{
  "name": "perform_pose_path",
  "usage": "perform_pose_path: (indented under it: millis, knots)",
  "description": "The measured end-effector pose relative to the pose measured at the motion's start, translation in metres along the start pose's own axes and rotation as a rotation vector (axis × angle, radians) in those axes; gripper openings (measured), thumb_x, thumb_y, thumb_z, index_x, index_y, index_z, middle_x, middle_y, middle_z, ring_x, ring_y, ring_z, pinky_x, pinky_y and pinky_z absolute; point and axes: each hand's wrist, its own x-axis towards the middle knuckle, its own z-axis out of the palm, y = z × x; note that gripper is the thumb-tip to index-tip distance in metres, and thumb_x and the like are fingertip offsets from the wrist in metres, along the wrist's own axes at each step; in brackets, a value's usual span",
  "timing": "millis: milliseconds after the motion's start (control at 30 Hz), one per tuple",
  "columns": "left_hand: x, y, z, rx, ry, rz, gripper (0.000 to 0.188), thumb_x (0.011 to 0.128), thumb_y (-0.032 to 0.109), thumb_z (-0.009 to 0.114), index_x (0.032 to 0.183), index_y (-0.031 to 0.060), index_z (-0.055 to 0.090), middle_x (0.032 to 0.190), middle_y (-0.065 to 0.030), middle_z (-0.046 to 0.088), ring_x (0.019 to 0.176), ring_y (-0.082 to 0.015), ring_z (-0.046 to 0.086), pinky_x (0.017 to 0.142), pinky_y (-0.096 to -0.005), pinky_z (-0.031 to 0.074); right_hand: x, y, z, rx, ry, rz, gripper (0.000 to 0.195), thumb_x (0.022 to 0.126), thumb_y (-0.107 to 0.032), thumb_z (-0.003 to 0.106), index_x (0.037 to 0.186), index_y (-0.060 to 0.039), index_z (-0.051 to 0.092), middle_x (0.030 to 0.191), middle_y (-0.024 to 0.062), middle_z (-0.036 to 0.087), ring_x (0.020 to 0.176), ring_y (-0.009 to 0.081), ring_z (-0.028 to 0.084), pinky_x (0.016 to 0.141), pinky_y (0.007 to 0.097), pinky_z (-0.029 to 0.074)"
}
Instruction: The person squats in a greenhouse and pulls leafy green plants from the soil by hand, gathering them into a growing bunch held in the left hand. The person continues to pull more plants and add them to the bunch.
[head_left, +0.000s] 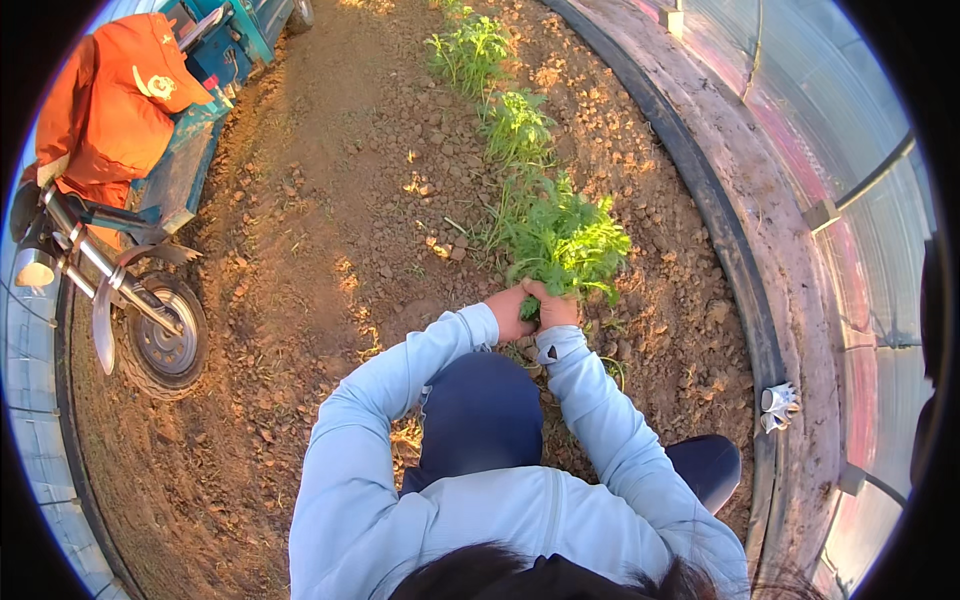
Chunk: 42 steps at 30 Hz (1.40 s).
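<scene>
My left hand (511, 313) and my right hand (556, 306) meet at the near end of a row of leafy green plants (564, 234). The right hand is closed round the base of the feathery foliage, and a small leaf sprig shows between the two hands. The left hand's fingers lie against the right hand and the stems; what they hold is hidden. Both hands are bare, below light blue sleeves. Behind the nearest plants, more green clumps (517, 127) run away up the row in brown, clumpy soil (337, 195).
At the left stands a teal three-wheeled cart (180, 169) with a front wheel (166, 334) and an orange jacket (124, 105) over it. To the right, a black hose or strip (701, 165) runs along the greenhouse's plastic wall (832, 90). A crumpled white item (780, 406) lies beside it.
</scene>
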Motion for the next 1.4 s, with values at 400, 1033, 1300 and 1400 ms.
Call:
perform_pose_path:
  millis: [400, 1033, 1300, 1400]
  knots:
    - [-0.039, -0.057, 0.035, -1.54, 0.046, -0.109, 0.052, 0.076, 0.024, 0.072, 0.117, 0.0024, 0.05, 0.109, -0.0067, 0.058, 0.099, -0.0196, 0.056, 0.085, -0.0339, 0.046, -0.013, 0.06, -0.008, -1.038, -0.313, -0.477, 0.052, 0.076, -0.033, 0.063, 0.109, 0.0057, 0.052, 0.101, 0.0205, 0.06, 0.094, 0.0332, 0.057, 0.081, 0.0382, 0.045]
    - [-0.078, -0.176, -0.016, -2.117, 0.655, 0.052, 0.019, 0.09, 0.017, 0.054, 0.081, 0.0051, 0.042, 0.077, -0.0035, 0.04, 0.063, -0.0116, 0.038, 0.061, -0.029, 0.036, 0.046, 0.127, -0.104, -0.659, -0.128, 0.204, 0.033, 0.084, -0.013, 0.058, 0.113, 0.003, 0.053, 0.091, 0.0106, 0.063, 0.068, 0.0137, 0.061, 0.057, 0.025, 0.047]
    - [-0.064, -0.173, 0.025, -2.104, 0.627, -0.236, 0.018, 0.09, 0.017, 0.055, 0.081, 0.0045, 0.045, 0.076, -0.0019, 0.041, 0.062, -0.0102, 0.037, 0.061, -0.0277, 0.037, 0.134, 0.132, -0.118, -0.759, 0.149, 0.004, 0.033, 0.078, -0.008, 0.066, 0.104, 0.0059, 0.052, 0.076, 0.009, 0.062, 0.057, 0.0137, 0.057, 0.048, 0.0282, 0.045]
    - [-0.059, -0.161, 0.038, -2.017, 0.614, -0.304, 0.018, 0.09, 0.019, 0.055, 0.082, 0.0045, 0.047, 0.073, -0.0005, 0.042, 0.062, -0.0094, 0.04, 0.06, -0.0266, 0.037, 0.153, 0.148, -0.124, -0.777, 0.201, -0.091, 0.03, 0.078, -0.012, 0.067, 0.099, 0.007, 0.057, 0.074, 0.0107, 0.063, 0.057, 0.0166, 0.056, 0.051, 0.0314, 0.044]
